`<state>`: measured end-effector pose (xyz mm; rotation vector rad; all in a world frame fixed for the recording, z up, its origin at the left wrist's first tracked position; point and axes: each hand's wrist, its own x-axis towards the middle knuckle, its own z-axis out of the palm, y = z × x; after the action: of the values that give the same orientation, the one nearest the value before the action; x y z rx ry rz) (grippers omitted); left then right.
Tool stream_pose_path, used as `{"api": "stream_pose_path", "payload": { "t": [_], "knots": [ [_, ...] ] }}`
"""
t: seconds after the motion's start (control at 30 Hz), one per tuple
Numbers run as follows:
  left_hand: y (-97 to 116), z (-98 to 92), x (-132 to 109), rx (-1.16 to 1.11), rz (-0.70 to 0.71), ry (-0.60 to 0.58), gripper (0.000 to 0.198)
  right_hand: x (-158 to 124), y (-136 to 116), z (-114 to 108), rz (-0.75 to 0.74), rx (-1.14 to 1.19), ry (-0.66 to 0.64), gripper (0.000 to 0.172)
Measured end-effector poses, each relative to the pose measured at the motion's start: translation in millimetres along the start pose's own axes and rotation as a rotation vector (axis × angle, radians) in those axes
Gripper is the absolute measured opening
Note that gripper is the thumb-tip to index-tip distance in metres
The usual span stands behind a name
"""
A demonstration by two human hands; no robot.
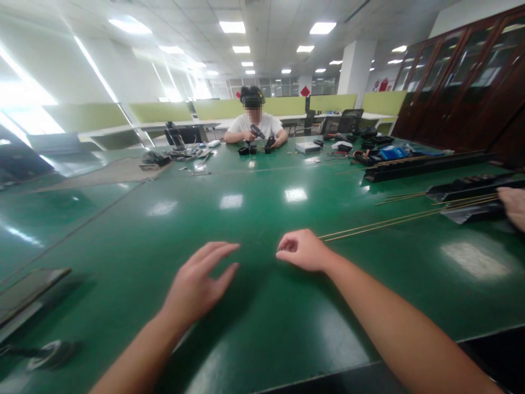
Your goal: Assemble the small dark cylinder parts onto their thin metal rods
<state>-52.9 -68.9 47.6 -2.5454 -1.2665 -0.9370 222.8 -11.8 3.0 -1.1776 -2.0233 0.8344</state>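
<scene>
Green, glossy table (184, 230) is carrying everything; I'm guessing low friction, so anything thin and round is probably rolling easily here. Far left, a flat panel (35, 293) is lying with a ring-shaped item (47, 354) in front of it, too blurred for identifying. Both are sitting apart from the hands, and leaving them alone is making sense.

Left hand (197, 284) is hovering over the table, thumb and fingers spreading apart, grip holding nothing. It's looking well placed for steadying or taking a thin end, if thumb and index are meeting squarely. Across the table, a person (268, 123) is holding a power drill (257, 131), well apart from these hands.

Right hand (305, 251) is curling, thumb tip near the fingertips; I can't tell whether its grip is pinching anything. Two thin brass-coloured rods (377, 225) are running from behind it rightward to the nearest black channel (461, 215). Long slender stock is likely flexing, so handling well is meaning a light pinch, a low lift and pulling along the axis. At the right edge another person's hand (514, 205) is reaching in beside the channel; coordinating before tugging is advisable, since snagging is the main risk.
</scene>
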Motion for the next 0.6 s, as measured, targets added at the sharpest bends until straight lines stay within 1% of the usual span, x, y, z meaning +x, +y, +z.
{"api": "stream_pose_path", "payload": {
  "t": [0.1, 0.17, 0.23, 0.33, 0.4, 0.47, 0.53, 0.6],
  "knots": [
    [26.0, 39.8, 25.5, -0.02, 0.219, -0.114, 0.032, -2.0, -1.5, 2.2, -0.054, 0.135, -0.123, 0.018],
    [37.7, 57.4, 36.0, -0.04, 0.3, -0.149, 0.026, -2.2, -0.9, 1.8, -0.064, 0.201, -0.162, 0.014],
    [44.1, 67.7, 42.2, -0.068, 0.316, -0.149, 0.021, -1.8, -0.4, 0.2, -0.067, 0.216, -0.163, 0.012],
    [44.0, 71.0, 44.8, -0.096, 0.262, -0.151, 0.021, -1.8, -1.6, -2.3, -0.054, 0.203, -0.161, 0.013],
    [36.3, 64.2, 41.5, -0.103, 0.206, -0.169, 0.024, -2.7, -3.3, -3.2, -0.037, 0.185, -0.164, 0.019],
    [22.3, 48.3, 32.9, -0.095, 0.121, -0.16, 0.024, -3.8, -4.8, -3.8, -0.021, 0.129, -0.158, 0.026],
    [5.2, 22.2, 18.9, -0.055, -0.013, -0.094, 0.023, -4.6, -5.7, -4.4, -0.007, 0.058, -0.146, 0.029],
    [-9.3, -11.9, 1.6, 0.019, -0.183, 0.022, 0.024, -4.7, -6.3, -5.1, -0.006, 0.006, -0.133, 0.028]
  ]
}}
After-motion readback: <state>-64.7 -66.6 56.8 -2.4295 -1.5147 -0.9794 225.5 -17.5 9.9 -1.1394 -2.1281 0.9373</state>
